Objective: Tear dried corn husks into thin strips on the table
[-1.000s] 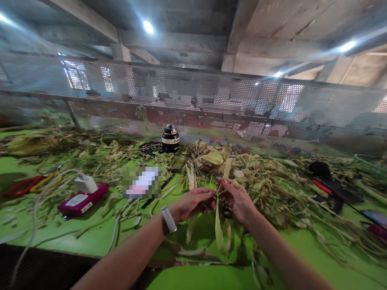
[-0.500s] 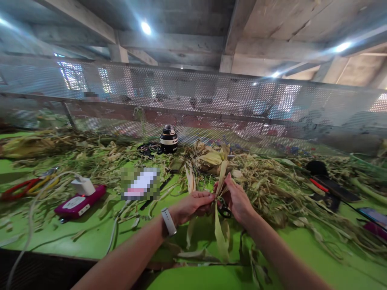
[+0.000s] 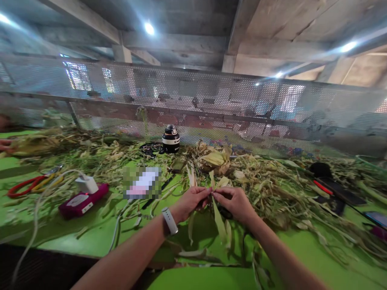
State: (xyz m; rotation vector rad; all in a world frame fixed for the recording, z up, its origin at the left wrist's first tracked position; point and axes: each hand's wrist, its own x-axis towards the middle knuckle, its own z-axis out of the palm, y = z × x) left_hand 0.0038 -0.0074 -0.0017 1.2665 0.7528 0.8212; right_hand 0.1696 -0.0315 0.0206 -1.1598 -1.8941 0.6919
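Note:
Long pale-green strips of what look like dried corn husk (image 3: 220, 225) are pinched between my two hands at the middle of the table. My left hand (image 3: 196, 198), with a white watch on its wrist, has thumb and forefinger closed on them. From the other side, my right hand (image 3: 235, 201) grips the same strips, its fingertips touching or nearly touching the left ones. Strip ends stick up above the fingers and hang below them. A dark object lies partly hidden beneath my right hand. Behind my hands sits a heap of dry husks (image 3: 215, 159).
Husk scraps cover much of the green table (image 3: 127, 241). At left are a magenta power strip (image 3: 86, 203) with a white plug and red-handled scissors (image 3: 26, 187). A black jar (image 3: 171, 140) stands before a mesh screen (image 3: 193, 92). Another person's hand (image 3: 4, 146) shows at the left edge.
My right hand has turned from upright and spread along the strip to a fingertip pinch beside my left hand. The tall upper strip has come down. Another person's hand has appeared at far left.

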